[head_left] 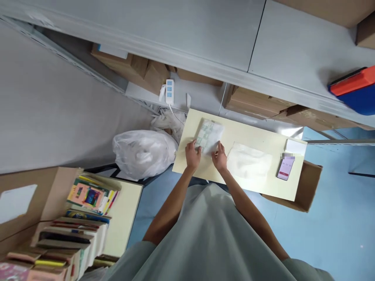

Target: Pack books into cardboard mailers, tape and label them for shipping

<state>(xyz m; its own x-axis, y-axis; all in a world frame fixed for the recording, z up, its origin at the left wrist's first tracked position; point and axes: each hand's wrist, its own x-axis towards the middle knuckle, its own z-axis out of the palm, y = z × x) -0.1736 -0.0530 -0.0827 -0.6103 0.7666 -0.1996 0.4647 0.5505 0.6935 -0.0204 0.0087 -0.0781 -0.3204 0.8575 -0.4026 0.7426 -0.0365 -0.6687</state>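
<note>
On the cream table (252, 130) lies a flat white packet (209, 134) with a pale green pattern on its left part. It looks soft and folded, but its exact kind does not show. My left hand (193, 155) grips the near left corner, thumb and fingers closed on the edge. At the near right corner, my right hand (219, 157) holds the same packet with bent fingers. Just right of that hand, a flat white sheet or bag (249, 160) rests on the tabletop, slightly wrinkled.
A phone (285, 167) and a white box (295, 146) sit at the table's right end. An open cardboard box (310, 185) stands below that end. Left are a stuffed white plastic bag (143, 152) and books (88, 195). Shelving (175, 31) overhangs the far side; a power strip (170, 92) lies beneath.
</note>
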